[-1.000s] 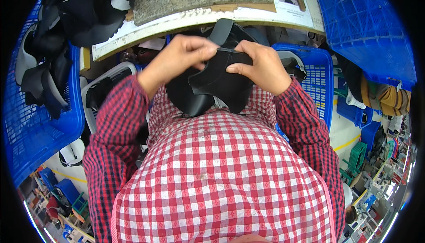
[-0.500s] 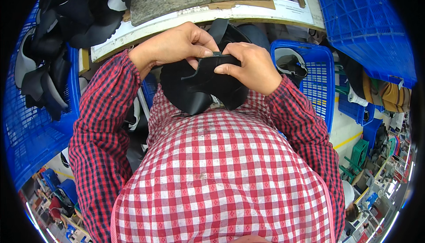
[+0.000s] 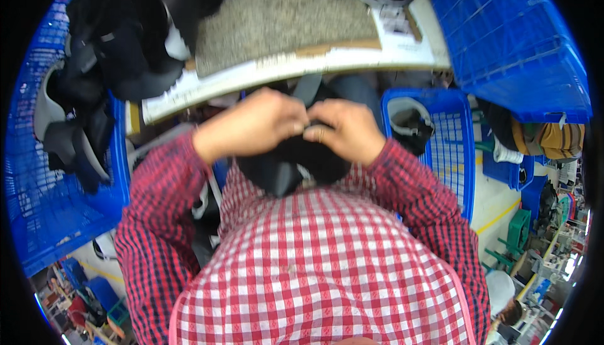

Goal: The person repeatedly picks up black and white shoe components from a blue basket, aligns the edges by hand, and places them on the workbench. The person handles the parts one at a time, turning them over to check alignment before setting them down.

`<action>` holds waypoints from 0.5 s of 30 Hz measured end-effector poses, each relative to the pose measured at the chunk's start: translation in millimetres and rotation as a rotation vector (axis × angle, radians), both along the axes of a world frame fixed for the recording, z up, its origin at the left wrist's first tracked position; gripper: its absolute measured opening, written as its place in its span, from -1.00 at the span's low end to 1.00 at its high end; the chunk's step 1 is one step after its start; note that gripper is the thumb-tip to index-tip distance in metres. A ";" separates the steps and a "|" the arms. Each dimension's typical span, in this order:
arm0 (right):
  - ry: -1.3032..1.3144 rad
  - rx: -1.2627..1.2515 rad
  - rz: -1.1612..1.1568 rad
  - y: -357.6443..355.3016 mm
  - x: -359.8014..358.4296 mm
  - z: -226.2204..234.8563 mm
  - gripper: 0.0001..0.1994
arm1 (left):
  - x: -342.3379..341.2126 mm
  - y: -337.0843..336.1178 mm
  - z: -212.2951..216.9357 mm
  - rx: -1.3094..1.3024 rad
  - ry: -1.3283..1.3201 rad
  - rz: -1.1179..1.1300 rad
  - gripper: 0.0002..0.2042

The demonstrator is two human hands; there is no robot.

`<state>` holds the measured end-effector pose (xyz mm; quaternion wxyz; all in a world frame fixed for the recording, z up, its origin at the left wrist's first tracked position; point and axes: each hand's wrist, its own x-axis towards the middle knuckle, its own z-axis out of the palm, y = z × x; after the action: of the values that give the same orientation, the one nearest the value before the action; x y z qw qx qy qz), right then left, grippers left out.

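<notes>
Hands (image 3: 258,125) pinch black material (image 3: 318,164) near blurrily printed sheet (image 3: 404,49).

Counts. Grips: 2, left grip (image 3: 261,122) and right grip (image 3: 350,132). Checked sleeves (image 3: 157,232): 2. Checked apron (image 3: 327,263): 1. Table (image 3: 283,76): 1. Grey board (image 3: 289,21) on table: 1. Large blue baskets: 3, i.e. left basket (image 3: 38,225), lower right basket (image 3: 454,156), upper right basket (image 3: 516,37). Dark pieces (image 3: 63,147) in left basket: several, overlapped, exact n unreadable. Black workpiece (image 3: 280,175) at grips: layers not countable, blurred.

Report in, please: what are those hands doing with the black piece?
Right hand pinching black piece near top. Left hand there too, grip blurred. Fingers hide the contact spot.
</notes>
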<state>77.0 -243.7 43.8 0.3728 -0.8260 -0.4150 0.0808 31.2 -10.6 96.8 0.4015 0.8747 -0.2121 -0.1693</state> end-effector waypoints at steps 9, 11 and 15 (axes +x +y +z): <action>-0.037 -0.052 0.018 0.6 -9.6 17.6 -0.75 | -33.0 -23.6 17.7 0.134 -0.203 0.184 -0.85; -0.084 -0.080 0.063 0.1 -9.0 17.7 -0.71 | -34.3 -28.7 12.7 0.217 -0.351 0.151 -0.87; 0.081 -0.031 0.213 -17.9 5.9 10.8 -0.68 | -36.7 -29.0 8.9 0.301 -0.483 0.093 -0.86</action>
<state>82.9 -261.6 54.6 0.3658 -0.7788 -0.4838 0.1598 -5.5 -39.7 105.8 0.2124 0.9482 -0.2339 0.0331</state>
